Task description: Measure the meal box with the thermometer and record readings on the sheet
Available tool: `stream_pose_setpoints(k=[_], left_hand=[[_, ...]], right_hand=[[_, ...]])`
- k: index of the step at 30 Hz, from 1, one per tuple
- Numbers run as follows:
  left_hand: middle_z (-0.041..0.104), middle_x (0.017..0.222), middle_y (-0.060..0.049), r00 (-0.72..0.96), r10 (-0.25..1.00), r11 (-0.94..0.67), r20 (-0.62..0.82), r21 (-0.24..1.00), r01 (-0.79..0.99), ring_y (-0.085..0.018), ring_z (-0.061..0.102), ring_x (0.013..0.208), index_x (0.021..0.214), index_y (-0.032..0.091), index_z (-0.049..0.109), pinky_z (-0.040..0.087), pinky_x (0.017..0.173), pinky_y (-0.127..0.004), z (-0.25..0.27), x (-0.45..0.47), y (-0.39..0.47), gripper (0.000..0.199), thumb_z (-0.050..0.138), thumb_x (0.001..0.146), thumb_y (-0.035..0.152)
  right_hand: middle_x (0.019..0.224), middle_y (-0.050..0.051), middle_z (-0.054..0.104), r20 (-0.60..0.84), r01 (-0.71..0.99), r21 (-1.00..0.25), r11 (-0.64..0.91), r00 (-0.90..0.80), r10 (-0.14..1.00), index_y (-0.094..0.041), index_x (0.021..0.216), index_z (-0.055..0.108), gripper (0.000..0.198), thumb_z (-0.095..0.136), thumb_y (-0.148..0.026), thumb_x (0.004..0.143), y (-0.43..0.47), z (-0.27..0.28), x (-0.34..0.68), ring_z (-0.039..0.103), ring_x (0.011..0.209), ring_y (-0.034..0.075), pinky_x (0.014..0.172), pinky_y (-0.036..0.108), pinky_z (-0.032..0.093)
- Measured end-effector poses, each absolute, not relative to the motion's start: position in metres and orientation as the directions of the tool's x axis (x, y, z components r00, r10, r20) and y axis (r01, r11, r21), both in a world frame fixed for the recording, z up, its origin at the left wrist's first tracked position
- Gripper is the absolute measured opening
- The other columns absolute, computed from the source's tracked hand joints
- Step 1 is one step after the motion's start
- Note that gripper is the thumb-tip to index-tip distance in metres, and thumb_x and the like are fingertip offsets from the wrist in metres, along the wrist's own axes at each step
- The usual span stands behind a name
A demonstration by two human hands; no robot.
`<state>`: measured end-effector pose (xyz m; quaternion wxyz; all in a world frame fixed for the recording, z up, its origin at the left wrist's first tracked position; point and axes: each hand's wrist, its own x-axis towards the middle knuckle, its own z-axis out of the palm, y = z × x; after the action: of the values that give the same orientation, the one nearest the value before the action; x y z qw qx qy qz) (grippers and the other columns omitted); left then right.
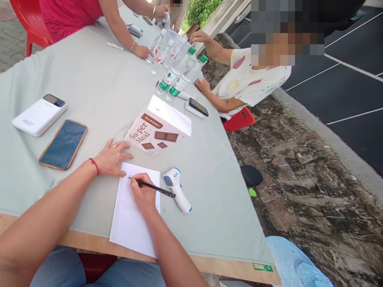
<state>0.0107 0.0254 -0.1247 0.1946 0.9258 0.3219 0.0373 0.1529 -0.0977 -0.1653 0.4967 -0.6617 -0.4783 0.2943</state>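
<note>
Black pen (154, 187) is pinched in the right hand (143, 193), its tip on the printed sheet (131, 215) near the table edge; left hand (112, 158) lies flat, fingers spread, pinning the sheet's top corner; infrared thermometer (176, 189) just beside

"NutriMotion Su:per Meal" on box (155, 133)

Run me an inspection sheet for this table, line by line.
Surface: table under a pale green cloth.
Job's things: paper sheet; black pen, tip on the sheet.
Clutter: thermometer, snack box, phone, power bank, water bottles.
Grips: right hand closed on the pen; left hand flat at the sheet's top edge.
Cables: nothing seen.
Surroundings: two other people at the far side, red chair, paved ground.
</note>
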Motion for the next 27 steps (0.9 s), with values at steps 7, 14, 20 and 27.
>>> stream_pose_setpoints(k=[7,14,20,27], left_hand=[[0.04,0.146,-0.013,0.789,0.61,-0.715,-0.072,0.379,0.588,-0.033,0.033,0.139,0.126,0.028,0.058,0.004,0.116,-0.062,-0.1229,0.0104,0.0251,0.061,0.072,0.068,0.042],[0.041,0.145,-0.011,0.79,0.611,-0.715,-0.055,0.389,0.58,-0.034,0.034,0.138,0.125,0.029,0.059,0.004,0.116,-0.061,-0.1244,0.0101,0.0253,0.061,0.072,0.068,0.043],[0.04,0.146,-0.012,0.787,0.614,-0.714,-0.062,0.381,0.587,-0.033,0.033,0.138,0.126,0.028,0.059,0.004,0.117,-0.062,-0.1257,0.0105,0.0256,0.062,0.072,0.068,0.044],[0.04,0.146,-0.013,0.787,0.612,-0.711,-0.077,0.382,0.591,-0.033,0.033,0.139,0.127,0.026,0.059,0.003,0.117,-0.062,-0.1231,0.0109,0.0248,0.062,0.072,0.069,0.043]], right_hand=[[0.058,-0.004,0.053,0.079,0.337,-0.94,-0.053,0.366,0.927,-0.022,0.065,0.053,0.009,0.055,-0.029,0.071,-0.097,-0.1626,0.1519,0.046,0.054,0.013,0.053,0.026,0.039],[0.058,-0.005,0.053,0.095,0.35,-0.936,-0.048,0.38,0.92,-0.022,0.066,0.053,0.01,0.055,-0.03,0.072,-0.0973,-0.162,0.1514,0.046,0.053,0.013,0.052,0.026,0.039],[0.058,-0.004,0.053,0.083,0.333,-0.941,-0.059,0.395,0.915,-0.022,0.065,0.053,0.009,0.055,-0.029,0.07,-0.0982,-0.1632,0.1522,0.046,0.054,0.013,0.053,0.026,0.038],[0.059,-0.004,0.052,0.075,0.328,-0.943,-0.064,0.395,0.916,-0.022,0.065,0.053,0.009,0.055,-0.029,0.071,-0.0981,-0.1625,0.152,0.046,0.054,0.013,0.054,0.026,0.038]])
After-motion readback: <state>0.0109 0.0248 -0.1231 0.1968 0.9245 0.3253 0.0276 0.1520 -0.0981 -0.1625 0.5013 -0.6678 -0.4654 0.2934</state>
